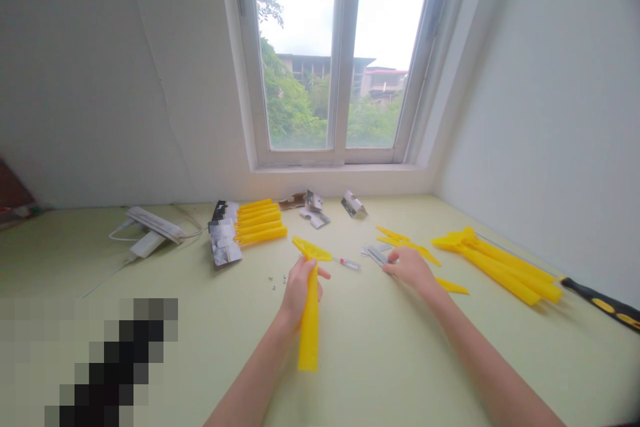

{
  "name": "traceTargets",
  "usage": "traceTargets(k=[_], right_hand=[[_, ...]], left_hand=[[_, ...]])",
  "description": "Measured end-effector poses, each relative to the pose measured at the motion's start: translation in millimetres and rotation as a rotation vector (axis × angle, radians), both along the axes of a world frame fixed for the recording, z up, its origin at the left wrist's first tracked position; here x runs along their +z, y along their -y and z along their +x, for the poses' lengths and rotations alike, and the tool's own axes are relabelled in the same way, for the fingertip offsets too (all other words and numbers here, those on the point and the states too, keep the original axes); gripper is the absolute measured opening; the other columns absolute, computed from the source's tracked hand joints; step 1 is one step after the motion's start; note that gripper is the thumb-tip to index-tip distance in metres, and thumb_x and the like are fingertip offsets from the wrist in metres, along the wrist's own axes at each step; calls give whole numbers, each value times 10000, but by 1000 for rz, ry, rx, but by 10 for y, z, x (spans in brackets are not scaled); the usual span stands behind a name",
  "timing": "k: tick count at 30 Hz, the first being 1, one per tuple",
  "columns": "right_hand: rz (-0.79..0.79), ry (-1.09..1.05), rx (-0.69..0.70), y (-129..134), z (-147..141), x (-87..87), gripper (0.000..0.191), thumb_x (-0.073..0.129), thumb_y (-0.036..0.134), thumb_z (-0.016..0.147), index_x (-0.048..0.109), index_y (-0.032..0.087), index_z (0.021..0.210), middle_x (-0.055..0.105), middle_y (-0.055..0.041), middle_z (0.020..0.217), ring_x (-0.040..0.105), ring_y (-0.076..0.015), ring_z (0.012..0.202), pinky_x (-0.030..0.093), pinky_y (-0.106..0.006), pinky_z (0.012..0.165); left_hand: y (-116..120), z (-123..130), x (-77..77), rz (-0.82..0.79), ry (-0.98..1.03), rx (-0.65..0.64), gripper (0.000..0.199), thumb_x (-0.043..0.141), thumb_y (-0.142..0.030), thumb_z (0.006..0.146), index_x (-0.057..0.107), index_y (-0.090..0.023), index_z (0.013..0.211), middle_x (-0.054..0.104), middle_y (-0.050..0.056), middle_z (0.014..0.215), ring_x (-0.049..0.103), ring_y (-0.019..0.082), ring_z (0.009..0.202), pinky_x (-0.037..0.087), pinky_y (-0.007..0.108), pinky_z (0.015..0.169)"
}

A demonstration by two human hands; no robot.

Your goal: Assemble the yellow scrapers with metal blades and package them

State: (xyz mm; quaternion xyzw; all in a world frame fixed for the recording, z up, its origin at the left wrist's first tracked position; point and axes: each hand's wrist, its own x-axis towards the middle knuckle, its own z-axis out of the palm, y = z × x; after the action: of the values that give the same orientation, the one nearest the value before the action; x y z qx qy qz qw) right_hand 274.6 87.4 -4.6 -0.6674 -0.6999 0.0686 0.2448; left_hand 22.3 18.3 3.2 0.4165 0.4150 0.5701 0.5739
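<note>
The left hand (300, 290) is clenched around a long yellow plastic bar (309, 337), held above the pale green counter (390, 367) near the middle of the scene. The bar's flared, T-shaped far end sticks out past the fist. The right hand (411, 268) lies palm down to the right, its fingers over a flat silver metal tool (379, 255); I cannot tell whether it grips the tool or only rests on it. Loose yellow plastic pieces (407, 242) lie under and beside that hand.

Between the hands, a small screwdriver with a red band (347, 264) lies just right of the flared end. Tiny metal screws (276, 282) sit left of the left hand. Farther left, a neat row of yellow plastic strips (260, 221) lies against a stack of black-and-white printed cardboard sleeves (225, 233), with a white cable (150, 230) beyond. Torn printed cardboard scraps (314, 209) lie under the far window (340, 53). On the right, long yellow plastic bars (500, 268) lie heaped beside a black-and-yellow tool handle (603, 303).
</note>
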Motion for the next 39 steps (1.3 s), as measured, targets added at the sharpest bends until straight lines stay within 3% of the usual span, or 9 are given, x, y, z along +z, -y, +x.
traceTargets(k=[3, 8, 12, 20, 26, 29, 32, 36, 39], right_hand=[[-138, -79, -64, -62, 27, -1, 142, 642, 266, 545, 662, 168, 647, 666, -56, 714, 595, -201, 694, 403, -262, 596], [-214, -124, -67, -85, -6, 35, 74, 621, 221, 548, 652, 160, 575, 655, -59, 652, 597, -202, 670, 402, -264, 583], [-199, -135, -107, -71, -41, 86, 204, 621, 171, 502, 658, 140, 700, 655, -104, 798, 582, -243, 749, 390, -293, 604], [-259, -239, -22, -44, -76, 147, 59, 595, 133, 479, 633, 153, 521, 639, -51, 608, 573, -211, 629, 364, -274, 551], [-189, -344, 34, -29, -190, 277, 114, 569, 227, 577, 654, 156, 605, 651, -48, 650, 576, -196, 660, 383, -274, 591], [-189, -541, 154, 37, -394, 419, 205, 583, 332, 630, 670, 162, 704, 670, -47, 716, 583, -181, 692, 401, -268, 622], [-229, -816, 249, 118, -681, 465, 251, 676, 344, 563, 684, 157, 730, 683, -61, 731, 593, -194, 702, 412, -285, 635], [-194, -1127, 221, 177, -1012, 331, 329, 694, 370, 569, 687, 161, 824, 690, -72, 787, 602, -203, 769, 429, -300, 672], [-169, -1182, 214, 225, -1145, 234, 333, 707, 362, 554, 693, 163, 821, 693, -67, 785, 606, -206, 763, 435, -317, 697]], left_hand=[[-14, -1, -30, -1, -25, -25, 230, 419, -373, 764, 468, -168, 854, 618, 14, 685, 397, 48, 321, 255, 187, 329], [-37, -14, -50, -14, -32, -26, 239, 415, -365, 762, 469, -158, 869, 619, 24, 681, 400, 51, 313, 256, 188, 323], [-36, -23, -34, -27, -25, -34, 242, 412, -361, 763, 470, -156, 879, 622, 30, 701, 399, 48, 311, 253, 188, 322], [-27, -19, -29, -38, -28, -48, 221, 420, -357, 758, 459, -161, 853, 620, 26, 701, 403, 46, 316, 268, 186, 326], [-18, 6, 19, -92, -32, -96, 246, 431, -347, 746, 423, -199, 943, 620, 13, 771, 409, 50, 283, 260, 192, 307], [33, 40, 102, -100, -30, -132, 267, 427, -348, 754, 402, -214, 984, 624, 18, 795, 410, 49, 279, 259, 189, 311], [85, 65, 163, -21, 33, -146, 275, 429, -319, 765, 409, -197, 1010, 625, 42, 813, 499, 64, 388, 327, 179, 376], [101, 62, 152, -76, 95, -171, 325, 444, -321, 766, 386, -187, 1056, 595, 18, 664, 532, 85, 438, 357, 172, 420], [96, 56, 127, -101, 113, -187, 328, 454, -340, 764, 396, -203, 1055, 572, 14, 702, 505, 70, 416, 350, 166, 389]])
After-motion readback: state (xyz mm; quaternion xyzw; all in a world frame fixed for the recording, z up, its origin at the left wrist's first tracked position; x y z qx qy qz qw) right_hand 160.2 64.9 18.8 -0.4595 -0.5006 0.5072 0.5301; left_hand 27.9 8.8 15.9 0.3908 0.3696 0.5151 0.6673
